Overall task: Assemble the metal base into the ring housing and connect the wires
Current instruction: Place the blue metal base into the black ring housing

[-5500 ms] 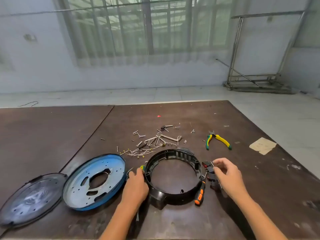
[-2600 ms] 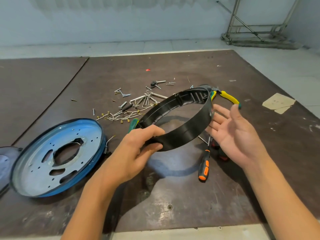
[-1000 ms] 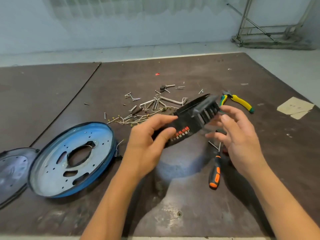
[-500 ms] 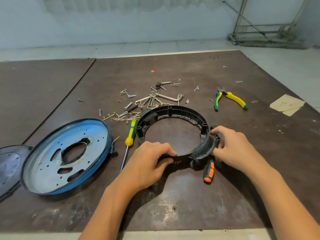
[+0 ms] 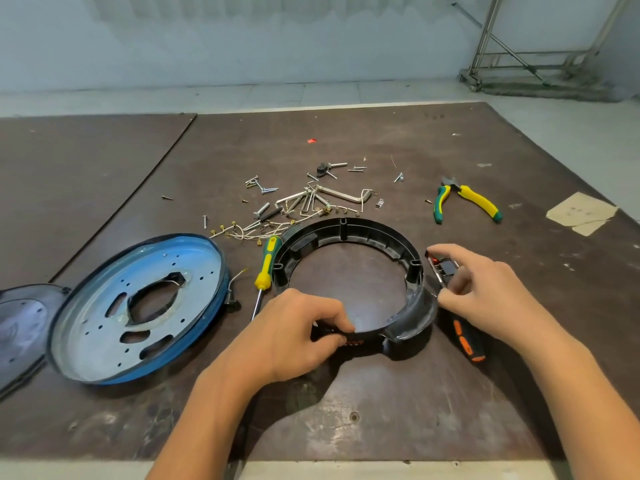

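Ring [image 5: 346, 228] lies flat on the table [image 5: 415, 410], with bare room on its near side. Left hand [image 5: 294, 337] pinches its near rim with curled fingers; right hand [image 5: 485, 292] fingers pinch a small part [image 5: 445, 269] beside its right edge.

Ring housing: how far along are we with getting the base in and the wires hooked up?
Early. Done: ring housing lies flat on the table. In hand: left hand grips its near rim; right hand pinches a small black-and-red part beside its right wall. To do: metal base sits apart to the left, not inserted; wires lie loose beyond the ring, unconnected.
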Available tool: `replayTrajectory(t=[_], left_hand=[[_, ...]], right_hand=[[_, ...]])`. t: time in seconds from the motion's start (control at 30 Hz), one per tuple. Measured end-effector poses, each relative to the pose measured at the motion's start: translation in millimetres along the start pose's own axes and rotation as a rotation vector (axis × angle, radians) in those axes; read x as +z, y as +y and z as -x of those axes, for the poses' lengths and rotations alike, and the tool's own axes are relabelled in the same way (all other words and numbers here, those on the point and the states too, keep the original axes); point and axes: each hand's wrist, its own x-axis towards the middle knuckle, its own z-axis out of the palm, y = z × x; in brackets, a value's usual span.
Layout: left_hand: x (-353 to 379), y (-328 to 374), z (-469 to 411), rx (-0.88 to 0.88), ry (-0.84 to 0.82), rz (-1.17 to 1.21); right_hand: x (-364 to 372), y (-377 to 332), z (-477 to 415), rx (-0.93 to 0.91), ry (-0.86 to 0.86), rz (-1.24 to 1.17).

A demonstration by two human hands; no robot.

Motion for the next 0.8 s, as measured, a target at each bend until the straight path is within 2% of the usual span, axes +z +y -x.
replayTrajectory(t=[0.2,0.37,0.5,0.8], left_hand=[[-3,1,3,-0.019,-0.057,0.033],[-4,-1,1,-0.048,-0.092,0.068],[-3,-3,2,-0.047,-0.088,0.093],[-2,-6,4,-0.022,-0.042,0.144]], right_hand=[[-1,4,-2,-0.105,0.119,-0.070],[19,1,-7,-0.126,0.071,0.132],[22,-2,-8,-0.092,0.017,0.292],[15,-3,-7,0.014,0.071,0.336]])
